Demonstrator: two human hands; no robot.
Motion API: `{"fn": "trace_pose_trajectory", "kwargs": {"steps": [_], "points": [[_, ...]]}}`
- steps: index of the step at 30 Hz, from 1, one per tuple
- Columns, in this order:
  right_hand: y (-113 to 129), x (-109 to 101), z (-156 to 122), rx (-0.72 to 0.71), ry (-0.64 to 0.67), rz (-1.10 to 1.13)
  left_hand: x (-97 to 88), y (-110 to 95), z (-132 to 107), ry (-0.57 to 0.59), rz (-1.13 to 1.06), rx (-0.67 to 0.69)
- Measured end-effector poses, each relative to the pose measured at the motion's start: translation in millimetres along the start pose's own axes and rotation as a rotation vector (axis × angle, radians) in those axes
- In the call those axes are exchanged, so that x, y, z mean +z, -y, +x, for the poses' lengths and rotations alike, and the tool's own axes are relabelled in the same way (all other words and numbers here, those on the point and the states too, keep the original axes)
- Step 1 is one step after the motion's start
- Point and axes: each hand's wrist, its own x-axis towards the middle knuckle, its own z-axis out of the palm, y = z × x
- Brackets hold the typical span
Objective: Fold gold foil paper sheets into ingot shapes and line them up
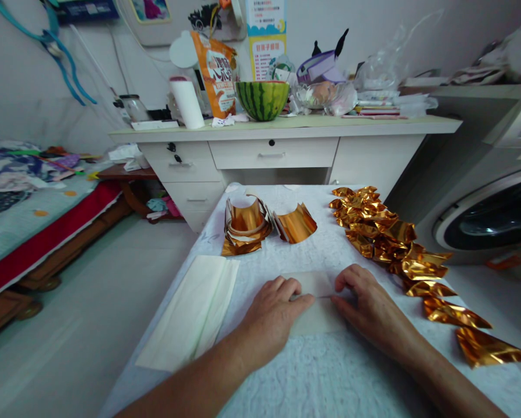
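A pale sheet of paper (315, 283) lies on the white-covered table (313, 377) in front of me. My left hand (272, 316) rests on its left part with the fingers curled and pressing down. My right hand (365, 302) presses on its right part, fingers bent and close together. Both hands touch the sheet, and part of it is hidden under them. A stack of pale sheets (195, 310) lies to the left of my left hand.
Curled gold foil sheets (246, 223) (296, 224) sit at the far middle of the table. Several folded gold foil pieces (386, 232) run in a row down the right side. Beyond stand a cluttered desk (282, 125) with a half watermelon (261, 98), a bed (21, 220) left, a washing machine (491, 197) right.
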Motion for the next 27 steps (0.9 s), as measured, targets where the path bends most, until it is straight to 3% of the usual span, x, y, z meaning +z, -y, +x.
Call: {"fn": "trace_pose_trajectory", "kwargs": {"steps": [7,13,27], "points": [[-14.9,-7.1,-2.9,-0.039,0.099,-0.118,-4.3,-3.8,-0.6,0.035,0.017,-0.016],[-20.5,-7.2,-5.6,-0.066,0.143,-0.081,-3.3,-6.7,-1.2,0.037,-0.009,-0.018],[-5.0,-18.4,-11.2,-0.169,0.291,0.099,-11.3,-12.7,2.1,0.073,-0.045,-0.050]]}}
